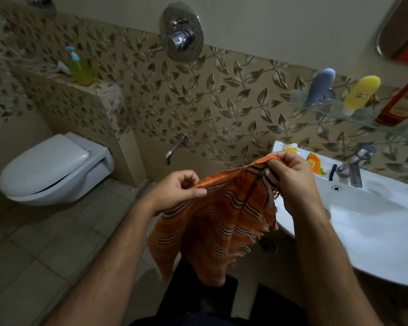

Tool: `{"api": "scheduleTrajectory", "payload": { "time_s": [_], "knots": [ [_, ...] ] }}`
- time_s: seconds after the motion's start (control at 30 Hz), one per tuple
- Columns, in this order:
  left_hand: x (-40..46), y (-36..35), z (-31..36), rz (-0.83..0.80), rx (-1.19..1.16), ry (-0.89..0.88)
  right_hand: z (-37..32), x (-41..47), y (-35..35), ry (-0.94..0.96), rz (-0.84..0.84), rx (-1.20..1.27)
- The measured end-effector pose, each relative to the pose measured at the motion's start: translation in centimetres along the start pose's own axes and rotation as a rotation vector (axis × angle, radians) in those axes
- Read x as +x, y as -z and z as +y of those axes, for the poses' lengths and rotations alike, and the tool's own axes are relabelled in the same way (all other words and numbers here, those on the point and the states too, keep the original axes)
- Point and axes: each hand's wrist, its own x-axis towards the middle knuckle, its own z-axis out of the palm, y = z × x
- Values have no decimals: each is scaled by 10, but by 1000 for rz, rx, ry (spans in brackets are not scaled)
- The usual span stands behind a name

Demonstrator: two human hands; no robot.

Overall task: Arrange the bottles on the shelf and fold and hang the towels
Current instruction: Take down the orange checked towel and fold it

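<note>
An orange towel (217,222) with dark and white stripes and a frayed fringe hangs in front of me, held up by its top edge. My left hand (177,189) pinches the left part of that edge. My right hand (290,175) grips the right corner, bunched between fingers. On the glass shelf (353,118) at the right wall stand a grey-blue bottle (320,87), a yellow bottle (360,91) and a red bottle (400,102) cut by the frame edge. A yellow-green pump bottle (80,67) sits on the tiled ledge at the far left.
A white washbasin (375,222) with a chrome tap (353,161) is at the right, a yellow sachet (316,165) on its rim. A wall-hung toilet (52,170) with closed lid is at the left. A wall spout (174,147) and shower mixer (180,31) are ahead.
</note>
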Motion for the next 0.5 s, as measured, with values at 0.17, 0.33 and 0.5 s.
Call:
{"api": "scheduleTrajectory", "payload": {
  "time_s": [0.17,0.33,0.5],
  "knots": [
    [-4,0,-7,-82,-134,29,-3,0,-5,-5,-16,22],
    [-6,1,-9,-67,-236,69,-6,5,-4,2,-6,62],
    [-1,-6,0,167,-223,54,4,13,-5,-73,33,45]
  ]
}}
